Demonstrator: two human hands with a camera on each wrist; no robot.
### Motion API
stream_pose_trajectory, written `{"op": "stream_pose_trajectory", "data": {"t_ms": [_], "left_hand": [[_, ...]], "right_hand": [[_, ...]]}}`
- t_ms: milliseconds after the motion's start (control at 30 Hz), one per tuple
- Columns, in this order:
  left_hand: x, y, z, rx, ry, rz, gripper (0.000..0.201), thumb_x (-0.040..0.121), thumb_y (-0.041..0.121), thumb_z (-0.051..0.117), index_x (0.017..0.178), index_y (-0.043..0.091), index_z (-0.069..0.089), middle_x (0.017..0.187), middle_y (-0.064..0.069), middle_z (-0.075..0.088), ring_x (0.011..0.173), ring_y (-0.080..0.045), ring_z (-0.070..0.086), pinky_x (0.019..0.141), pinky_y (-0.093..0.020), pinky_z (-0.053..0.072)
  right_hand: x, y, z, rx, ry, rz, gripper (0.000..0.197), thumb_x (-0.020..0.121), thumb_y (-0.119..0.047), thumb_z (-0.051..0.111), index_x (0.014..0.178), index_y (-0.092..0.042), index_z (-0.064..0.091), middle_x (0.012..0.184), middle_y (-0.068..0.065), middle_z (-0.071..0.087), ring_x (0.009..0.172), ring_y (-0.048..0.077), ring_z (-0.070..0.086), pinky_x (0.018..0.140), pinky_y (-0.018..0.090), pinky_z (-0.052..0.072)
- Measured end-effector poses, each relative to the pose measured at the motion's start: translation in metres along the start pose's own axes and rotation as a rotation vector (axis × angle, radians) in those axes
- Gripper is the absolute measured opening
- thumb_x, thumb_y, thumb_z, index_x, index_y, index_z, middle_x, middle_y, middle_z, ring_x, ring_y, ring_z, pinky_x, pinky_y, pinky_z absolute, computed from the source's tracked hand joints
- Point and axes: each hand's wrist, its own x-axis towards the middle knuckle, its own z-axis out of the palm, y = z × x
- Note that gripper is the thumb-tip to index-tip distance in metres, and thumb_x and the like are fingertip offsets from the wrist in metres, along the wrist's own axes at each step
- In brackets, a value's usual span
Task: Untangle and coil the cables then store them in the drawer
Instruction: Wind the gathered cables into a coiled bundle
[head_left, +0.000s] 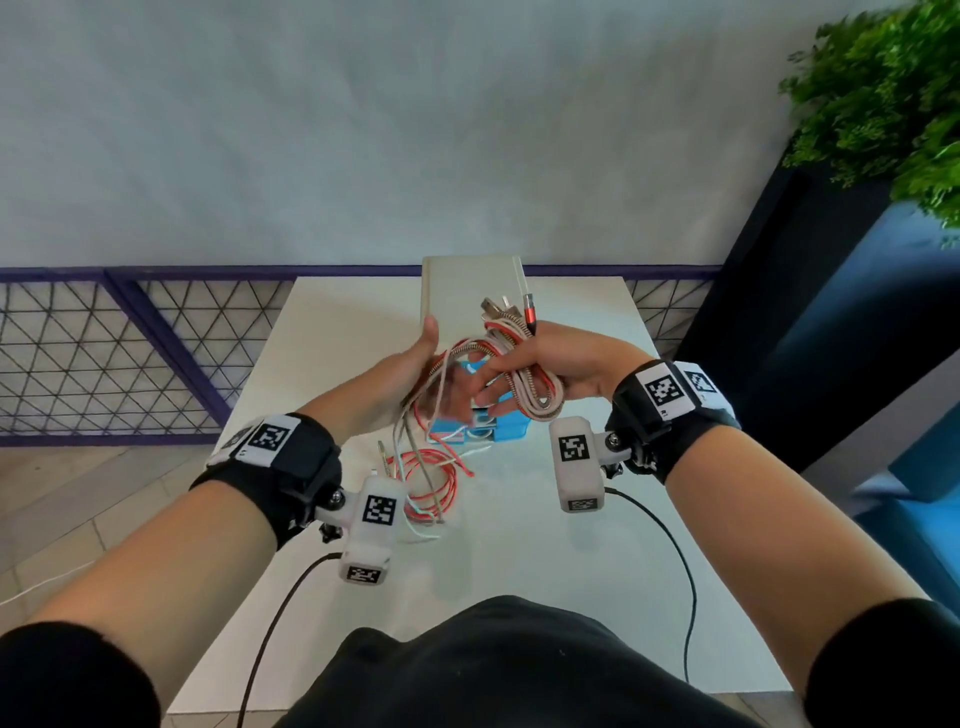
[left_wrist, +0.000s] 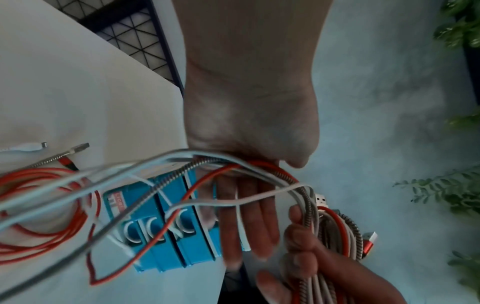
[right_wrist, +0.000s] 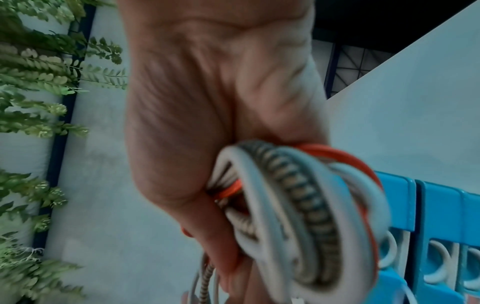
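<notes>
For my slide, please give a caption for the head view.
Right hand grips coiled red, white and braided cables; open left hand guides loose strands.

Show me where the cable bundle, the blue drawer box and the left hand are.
cable bundle (head_left: 540, 395), head view, lower loops.
blue drawer box (left_wrist: 171, 246), left wrist view, front.
left hand (head_left: 410, 374), head view, palm.

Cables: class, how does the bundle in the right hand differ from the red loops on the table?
The bundle is held up, gripped by the right hand; the red loops lie on the table. The bundle mixes white, red and metal-wound cables wrapped tightly; the loops are loose and mostly red. Strands crossing the left hand join both.
</notes>
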Motion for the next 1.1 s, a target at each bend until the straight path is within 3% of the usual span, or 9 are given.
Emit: {"op": "stream_pose_trajectory", "data": {"t_ms": [100, 267, 367, 467, 600, 700, 767, 933, 1100], "left_hand": [[-0.005, -0.006, 0.000, -0.146, -0.229, -0.049, 0.072, 0.088, 0.068, 0.015, 0.062, 0.010, 0.049, 0.047, 0.000, 0.038, 0.042, -0.017, 0.041, 0.062, -0.026, 0.053], [-0.010, -0.005, 0.000, -0.387, -0.272, 0.017, 0.041, 0.098, 0.046, 0.028, 0.075, 0.017, 0.046, 0.058, 0.006, 0.030, 0.044, -0.008, 0.031, 0.067, -0.026, 0.043], [-0.010, 0.008, 0.025, -0.147, -0.022, 0.138, 0.034, 0.103, 0.033, 0.026, 0.075, 0.018, 0.039, 0.063, 0.004, 0.029, 0.052, -0.011, 0.027, 0.056, -0.020, 0.036], [-0.010, 0.016, 0.048, 0.260, 0.156, 0.262, 0.031, 0.103, 0.034, 0.026, 0.080, 0.020, 0.042, 0.067, 0.006, 0.037, 0.058, -0.010, 0.036, 0.057, -0.022, 0.034], [-0.012, 0.021, 0.066, 0.629, 0.224, 0.349, 0.033, 0.102, 0.036, 0.028, 0.117, 0.015, 0.048, 0.098, 0.004, 0.059, 0.089, -0.011, 0.056, 0.075, -0.026, 0.041], [-0.011, 0.022, 0.070, 0.875, 0.246, 0.347, 0.033, 0.101, 0.038, 0.026, 0.104, 0.011, 0.043, 0.090, -0.007, 0.059, 0.076, -0.017, 0.056, 0.063, -0.030, 0.044], [-0.010, 0.025, 0.072, 1.030, 0.251, 0.328, 0.025, 0.102, 0.037, 0.025, 0.095, 0.015, 0.035, 0.079, -0.004, 0.051, 0.065, -0.013, 0.049, 0.054, -0.028, 0.037], [-0.006, 0.028, 0.075, 1.207, 0.247, 0.284, 0.028, 0.102, 0.029, 0.031, 0.113, 0.007, 0.045, 0.083, -0.007, 0.051, 0.072, -0.023, 0.054, 0.061, -0.038, 0.043], [-0.006, 0.031, 0.068, 1.050, 0.234, 0.273, 0.036, 0.100, 0.041, 0.032, 0.088, 0.012, 0.049, 0.071, -0.004, 0.052, 0.063, -0.020, 0.052, 0.059, -0.032, 0.035]], "right_hand": [[-0.002, 0.000, -0.011, -0.018, 0.172, -0.066, 0.013, 0.100, 0.000, 0.043, 0.097, -0.004, 0.055, 0.077, 0.009, 0.068, 0.064, 0.018, 0.069, 0.064, 0.034, 0.061], [0.008, 0.016, -0.024, -0.085, 0.417, -0.178, 0.008, 0.100, -0.008, 0.046, 0.097, -0.007, 0.054, 0.077, 0.006, 0.061, 0.060, 0.014, 0.056, 0.057, 0.028, 0.050], [0.017, 0.020, -0.015, -0.056, 0.474, -0.195, 0.023, 0.100, -0.031, 0.049, 0.097, -0.009, 0.055, 0.074, 0.004, 0.059, 0.059, 0.012, 0.054, 0.059, 0.028, 0.047], [0.024, 0.020, -0.008, 0.095, 0.454, -0.189, 0.043, 0.095, -0.051, 0.048, 0.094, -0.010, 0.056, 0.073, 0.003, 0.057, 0.059, 0.013, 0.055, 0.059, 0.025, 0.049], [0.022, 0.015, 0.002, 0.322, 0.329, -0.142, 0.056, 0.091, -0.065, 0.038, 0.083, -0.012, 0.054, 0.066, 0.002, 0.055, 0.051, 0.012, 0.058, 0.052, 0.021, 0.051], [0.022, 0.015, 0.006, 0.369, 0.326, -0.092, 0.064, 0.081, -0.074, 0.046, 0.094, -0.011, 0.053, 0.069, 0.000, 0.050, 0.044, 0.010, 0.054, 0.046, 0.021, 0.048], [0.024, 0.016, 0.007, 0.375, 0.304, -0.077, 0.058, 0.079, -0.071, 0.053, 0.089, -0.013, 0.053, 0.073, 0.000, 0.050, 0.047, 0.009, 0.051, 0.048, 0.021, 0.046], [0.028, 0.018, 0.009, 0.240, 0.358, -0.142, 0.026, 0.088, -0.030, 0.067, 0.070, -0.014, 0.060, 0.076, 0.004, 0.057, 0.064, 0.017, 0.052, 0.063, 0.028, 0.043], [0.031, 0.013, 0.010, 0.199, 0.521, -0.234, 0.021, 0.098, -0.019, 0.053, 0.077, -0.014, 0.052, 0.070, 0.004, 0.058, 0.055, 0.012, 0.056, 0.055, 0.024, 0.049]]}}
